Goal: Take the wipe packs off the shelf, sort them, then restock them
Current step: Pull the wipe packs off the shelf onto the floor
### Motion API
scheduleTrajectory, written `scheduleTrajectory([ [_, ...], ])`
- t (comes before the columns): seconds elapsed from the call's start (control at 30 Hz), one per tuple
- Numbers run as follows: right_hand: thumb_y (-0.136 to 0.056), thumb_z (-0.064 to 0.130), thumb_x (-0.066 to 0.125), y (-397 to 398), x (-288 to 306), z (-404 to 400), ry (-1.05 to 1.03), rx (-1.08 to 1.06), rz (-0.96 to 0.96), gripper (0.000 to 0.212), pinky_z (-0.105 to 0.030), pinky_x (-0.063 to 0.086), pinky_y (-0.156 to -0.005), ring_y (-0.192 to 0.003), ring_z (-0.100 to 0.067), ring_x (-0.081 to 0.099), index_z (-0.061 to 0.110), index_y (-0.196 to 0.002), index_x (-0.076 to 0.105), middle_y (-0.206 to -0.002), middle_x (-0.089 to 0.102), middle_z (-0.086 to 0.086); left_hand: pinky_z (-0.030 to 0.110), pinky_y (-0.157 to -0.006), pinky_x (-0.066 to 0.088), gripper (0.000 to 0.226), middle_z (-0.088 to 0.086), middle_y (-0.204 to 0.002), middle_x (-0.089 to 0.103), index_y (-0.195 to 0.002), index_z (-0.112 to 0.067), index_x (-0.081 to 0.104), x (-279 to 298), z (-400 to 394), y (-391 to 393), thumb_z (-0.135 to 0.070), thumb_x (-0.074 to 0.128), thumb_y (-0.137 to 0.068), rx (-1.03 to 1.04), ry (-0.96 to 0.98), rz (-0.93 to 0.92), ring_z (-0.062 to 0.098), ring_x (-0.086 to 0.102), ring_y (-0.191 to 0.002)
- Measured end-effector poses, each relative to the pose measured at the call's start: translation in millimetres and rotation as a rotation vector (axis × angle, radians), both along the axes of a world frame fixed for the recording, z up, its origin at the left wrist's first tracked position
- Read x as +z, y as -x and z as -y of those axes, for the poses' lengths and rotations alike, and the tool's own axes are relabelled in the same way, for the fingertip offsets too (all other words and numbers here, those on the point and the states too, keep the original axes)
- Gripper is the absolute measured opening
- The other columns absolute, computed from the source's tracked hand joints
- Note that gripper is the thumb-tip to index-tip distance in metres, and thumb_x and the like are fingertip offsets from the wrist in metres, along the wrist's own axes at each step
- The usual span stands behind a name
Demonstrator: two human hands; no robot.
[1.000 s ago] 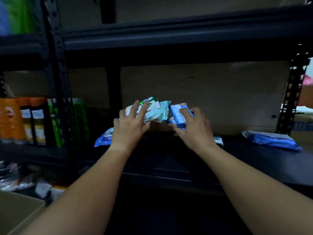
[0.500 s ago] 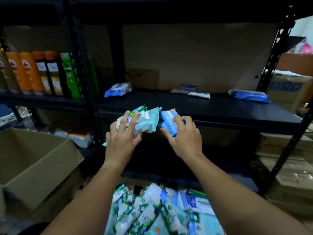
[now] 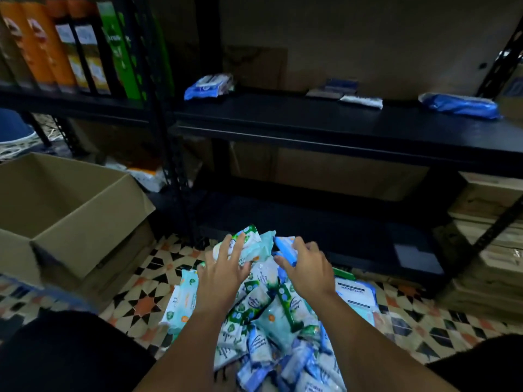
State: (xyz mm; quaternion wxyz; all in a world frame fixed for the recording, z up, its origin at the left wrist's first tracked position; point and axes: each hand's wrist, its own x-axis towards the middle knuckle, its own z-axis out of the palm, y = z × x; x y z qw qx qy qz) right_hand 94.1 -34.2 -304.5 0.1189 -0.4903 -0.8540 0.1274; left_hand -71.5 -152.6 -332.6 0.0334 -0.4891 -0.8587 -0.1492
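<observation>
My left hand (image 3: pixel 222 274) grips a white and teal wipe pack (image 3: pixel 249 244) with a green logo. My right hand (image 3: pixel 307 267) holds a small blue wipe pack (image 3: pixel 284 248). Both hands hover low over a pile of wipe packs (image 3: pixel 271 321) on the tiled floor. On the black shelf (image 3: pixel 311 125) a blue pack (image 3: pixel 208 86) lies at the back left. Small flat packs (image 3: pixel 359 101) sit in the middle and a blue pack (image 3: pixel 460 106) lies at the right.
An open cardboard box (image 3: pixel 65 210) stands on the floor at the left. Orange and green bottles (image 3: pixel 70 49) fill the neighbouring shelf at the upper left. Stacked cartons (image 3: pixel 492 250) sit at the right. A lower shelf (image 3: pixel 325 230) lies just beyond the pile.
Both hands came down from shelf height to the pile on the floor, still holding the same packs. The view tilted downward.
</observation>
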Motion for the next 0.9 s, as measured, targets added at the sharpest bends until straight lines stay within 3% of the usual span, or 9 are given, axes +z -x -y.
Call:
scheduleTrajectory([
  [0.17, -0.093, 0.068, 0.049, 10.0, -23.0, -10.2, 0.078, 0.015, 0.018, 0.054, -0.039, 0.050, -0.080, -0.107, -0.032, 0.054, 0.027, -0.129, 0.045, -0.126, 0.053, -0.006, 0.058, -0.104, 0.040, 0.064, -0.009, -0.166, 0.010, -0.157, -0.045, 0.001, -16.6, -3.5, -1.5, -0.057, 0.033, -0.102, 0.087, 0.121, 0.129, 0.034, 0.024, -0.145],
  [0.23, -0.094, 0.068, 0.048, 16.4, -27.3, -16.0, 0.125, 0.024, 0.016, 0.056, -0.040, 0.048, -0.088, -0.115, -0.034, 0.051, 0.030, -0.135, 0.043, -0.139, 0.049, -0.005, 0.058, -0.104, 0.041, 0.066, -0.007, -0.167, 0.003, -0.157, -0.046, -0.004, -19.1, -8.8, -1.9, -0.060, 0.030, -0.102, 0.120, 0.137, 0.185, 0.036, 0.018, -0.147],
  [0.3, -0.095, 0.071, 0.042, 22.1, -30.6, -20.9, 0.253, 0.042, -0.007, 0.064, -0.046, 0.040, -0.105, -0.134, -0.039, 0.039, 0.041, -0.150, 0.031, -0.162, 0.027, -0.002, 0.062, -0.105, 0.037, 0.068, -0.007, -0.167, -0.010, -0.154, -0.052, -0.011, -23.5, -16.6, 0.5, -0.068, 0.022, -0.097, 0.154, 0.162, 0.262, 0.041, 0.009, -0.149],
  [0.37, -0.095, 0.073, 0.035, 24.2, -35.2, -25.9, 0.341, 0.049, 0.005, 0.067, -0.057, 0.028, -0.114, -0.146, -0.042, 0.024, 0.052, -0.155, 0.013, -0.169, 0.004, 0.007, 0.069, -0.110, 0.024, 0.072, -0.015, -0.164, -0.017, -0.149, -0.061, -0.014, -35.3, -26.6, 9.2, -0.083, 0.015, -0.087, 0.133, 0.239, 0.393, 0.041, -0.001, -0.151],
  [0.43, -0.098, 0.070, 0.032, 21.0, -41.2, -30.8, 0.365, 0.014, 0.038, 0.064, -0.064, 0.020, -0.115, -0.150, -0.043, 0.013, 0.056, -0.154, 0.007, -0.169, 0.000, 0.008, 0.069, -0.114, 0.018, 0.089, -0.012, -0.167, 0.005, -0.152, -0.060, 0.004, -45.9, -37.9, 22.5, -0.097, 0.009, -0.071, 0.062, 0.333, 0.504, 0.038, 0.013, -0.152],
  [0.5, -0.101, 0.065, 0.033, 13.0, -47.4, -35.8, 0.388, -0.031, 0.048, 0.061, -0.068, 0.018, -0.114, -0.151, -0.043, 0.009, 0.054, -0.155, 0.007, -0.169, -0.001, 0.007, 0.050, -0.118, 0.027, 0.085, 0.002, -0.163, 0.032, -0.157, -0.043, 0.026, -44.8, -42.3, 29.6, -0.087, 0.024, -0.085, -0.002, 0.411, 0.632, 0.031, 0.032, -0.147],
  [0.57, -0.103, 0.060, 0.036, 3.4, -49.5, -38.4, 0.399, -0.050, 0.067, 0.061, -0.068, 0.018, -0.113, -0.151, -0.043, 0.009, 0.052, -0.156, 0.008, -0.169, -0.001, 0.005, 0.036, -0.116, 0.032, 0.064, 0.005, -0.159, 0.038, -0.154, -0.032, 0.038, -41.9, -42.4, 32.2, -0.064, 0.038, -0.099, -0.073, 0.417, 0.726, 0.026, 0.039, -0.144],
  [0.73, -0.102, 0.051, 0.048, -9.4, -44.7, -50.0, 0.354, -0.060, 0.097, 0.064, -0.061, 0.029, -0.111, -0.143, -0.036, 0.033, 0.045, -0.157, 0.016, -0.164, 0.025, 0.001, 0.033, -0.111, 0.038, 0.051, 0.005, -0.154, 0.046, -0.151, -0.031, 0.045, -31.6, -44.6, 34.4, -0.047, 0.051, -0.102, -0.136, 0.336, 0.870, 0.022, 0.046, -0.139],
  [0.9, -0.100, 0.042, 0.054, -3.0, -8.1, -62.7, 0.123, -0.030, 0.059, 0.047, -0.045, 0.043, -0.099, -0.122, -0.032, 0.047, 0.031, -0.144, 0.044, -0.130, 0.057, -0.005, 0.033, -0.094, 0.052, 0.038, -0.003, -0.128, 0.066, -0.138, -0.034, 0.059, 4.9, -63.8, 31.1, -0.044, 0.055, -0.101, -0.240, 0.107, 0.697, 0.022, 0.065, -0.113],
])
